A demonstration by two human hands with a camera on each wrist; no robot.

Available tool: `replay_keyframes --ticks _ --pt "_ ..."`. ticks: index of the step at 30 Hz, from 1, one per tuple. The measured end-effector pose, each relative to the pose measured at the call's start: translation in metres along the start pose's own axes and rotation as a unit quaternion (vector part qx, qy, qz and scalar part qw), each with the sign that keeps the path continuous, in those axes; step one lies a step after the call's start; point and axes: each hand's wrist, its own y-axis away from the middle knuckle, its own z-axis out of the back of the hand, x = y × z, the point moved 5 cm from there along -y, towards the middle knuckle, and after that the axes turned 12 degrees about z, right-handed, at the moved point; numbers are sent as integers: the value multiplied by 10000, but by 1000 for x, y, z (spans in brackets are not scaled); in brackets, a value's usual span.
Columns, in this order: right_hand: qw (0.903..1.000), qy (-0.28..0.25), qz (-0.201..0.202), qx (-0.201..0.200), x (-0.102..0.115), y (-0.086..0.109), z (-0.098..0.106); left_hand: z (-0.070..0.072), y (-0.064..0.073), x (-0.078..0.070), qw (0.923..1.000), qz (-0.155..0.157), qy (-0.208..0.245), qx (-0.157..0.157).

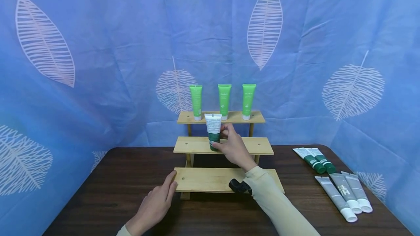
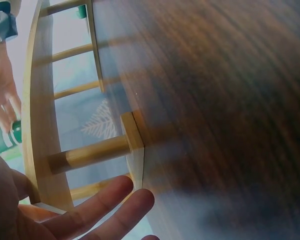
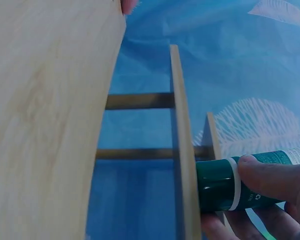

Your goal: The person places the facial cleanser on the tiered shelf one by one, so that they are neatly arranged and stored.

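Light-green tubes (image 1: 249,99) behind, grey tubes (image 1: 344,192) far right — right hand (image 1: 232,144) pinches white-and-green tube (image 1: 213,125), cap (image 3: 214,186) down; left hand (image 1: 155,202), fingers extended, touches stand (image 1: 206,180).

Stretches beneath left hand (image 1: 153,202) and right hand (image 1: 234,148) as a dark wood-grain table (image 1: 115,177). Bears a three-tier wooden stand (image 1: 203,180) at the left hand's fingers; right of the right hand, two green-and-white squeeze tubes (image 1: 310,160) and three white-capped grey tubes (image 1: 345,192), lying down. Seats three light-green tubes (image 1: 224,99) upright on the top shelf (image 1: 236,117), beyond the right hand, and one gripped green-and-white tube (image 1: 213,128) at the middle shelf (image 1: 191,145).
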Motion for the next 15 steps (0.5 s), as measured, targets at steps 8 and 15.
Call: replay_keyframes --ticks 8,15 --pt "9998 -95 61 169 1 -12 -26 -2 0 2 9999 99 -31 36" --pt "9988 -254 168 373 7 -22 -40 -1 0 0 9999 99 -87 29"
